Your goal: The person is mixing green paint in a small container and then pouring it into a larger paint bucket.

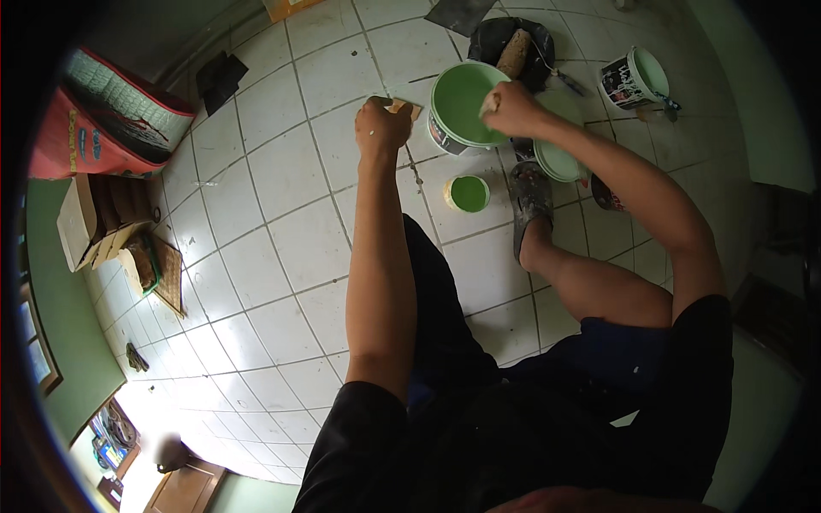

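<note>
My left hand is closed in a fist to the left of a large white bucket. A flat tan piece shows beside its thumb; I cannot tell whether it is held or lies behind. Light green paint is inside the bucket. Over the bucket's right rim, my right hand is closed, fingers pinched together; a small pale bit shows at the fingertips, too small to name. In front of the bucket stands a small tub with brighter green paint.
A pale round lid lies right of the bucket, near my shoe. Behind are a paint roller and a black tray. A smaller bucket stands far right. At left are a red insulated bag and a cardboard box.
</note>
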A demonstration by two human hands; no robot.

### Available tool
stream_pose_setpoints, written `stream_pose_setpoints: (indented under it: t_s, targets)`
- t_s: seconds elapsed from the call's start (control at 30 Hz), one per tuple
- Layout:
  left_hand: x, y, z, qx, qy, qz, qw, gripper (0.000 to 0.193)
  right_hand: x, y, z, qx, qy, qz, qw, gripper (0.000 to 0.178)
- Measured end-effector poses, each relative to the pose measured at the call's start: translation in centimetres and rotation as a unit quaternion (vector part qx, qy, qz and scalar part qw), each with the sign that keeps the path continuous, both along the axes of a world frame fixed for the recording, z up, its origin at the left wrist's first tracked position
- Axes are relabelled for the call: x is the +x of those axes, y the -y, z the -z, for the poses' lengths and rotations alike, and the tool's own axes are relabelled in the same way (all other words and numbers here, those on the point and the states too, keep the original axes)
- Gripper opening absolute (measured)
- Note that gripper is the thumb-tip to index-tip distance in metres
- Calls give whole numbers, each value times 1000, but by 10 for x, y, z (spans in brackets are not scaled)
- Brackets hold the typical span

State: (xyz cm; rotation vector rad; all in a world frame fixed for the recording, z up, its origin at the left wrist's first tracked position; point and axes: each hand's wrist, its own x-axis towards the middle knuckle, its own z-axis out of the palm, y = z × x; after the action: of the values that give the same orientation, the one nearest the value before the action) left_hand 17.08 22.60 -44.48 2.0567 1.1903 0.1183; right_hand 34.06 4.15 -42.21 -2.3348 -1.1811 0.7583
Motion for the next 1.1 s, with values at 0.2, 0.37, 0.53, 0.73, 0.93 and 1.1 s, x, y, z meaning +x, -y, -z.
stream_pose_setpoints:
  t_s: [0.2, 0.37, 0.53, 0.73, 0.93, 1.1]
  targets:
    - [15, 13, -5, -11, 45, 19, 999, 46, -9, -1, 17, 213, -54, 18, 975, 16]
    - [12, 9, -5, -24, 10, 16, 1000, 53, 17, 3, 5, 127, 98, -5, 987, 16]
    - [8, 5, -1, -1, 37, 8, 999, 49, -3, 5, 6, 99, -18, -8, 995, 17]
    - [18, 13, -3, -15, 32, 26, 999, 47, 16, 7, 22, 224, 7, 16, 974, 17]
    - [13, 6, 6, -15, 35, 15, 999, 47, 24, 12, 2, 65, 88, -17, 994, 15]
    - [19, 10, 2, -25, 15, 32, 999, 50, -4, 5, 9, 17, -3, -25, 1000, 22]
